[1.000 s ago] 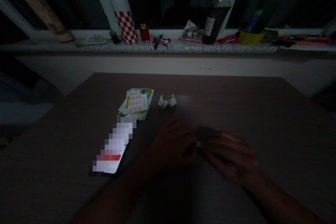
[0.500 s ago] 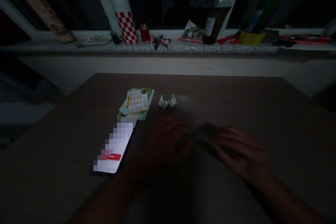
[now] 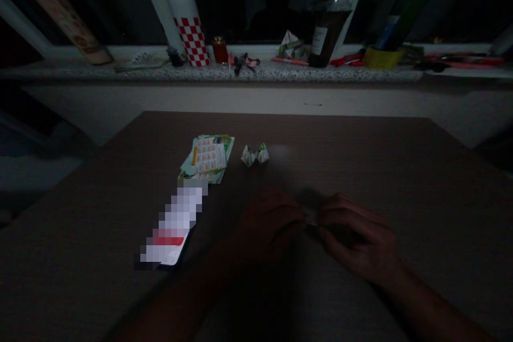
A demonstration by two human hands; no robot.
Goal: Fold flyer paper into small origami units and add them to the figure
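Note:
Over the dim tabletop, my left hand and my right hand are close together, fingers closed. Between their fingertips a thin pale edge of a small piece of paper shows; most of it is covered by the fingers and the darkness. Just beyond my left hand stands a small folded paper figure with two pointed peaks. To its left lies a loose stack of printed paper packets, green and white with orange print.
A lit phone lies left of my left forearm on the table. Behind, the granite sill carries a white bottle with red checks, a small red jar, a dark bag, pens and a yellow holder.
My left hand has shifted a little right and my right hand slightly left, narrowing the gap between them. The paper stays between their fingertips.

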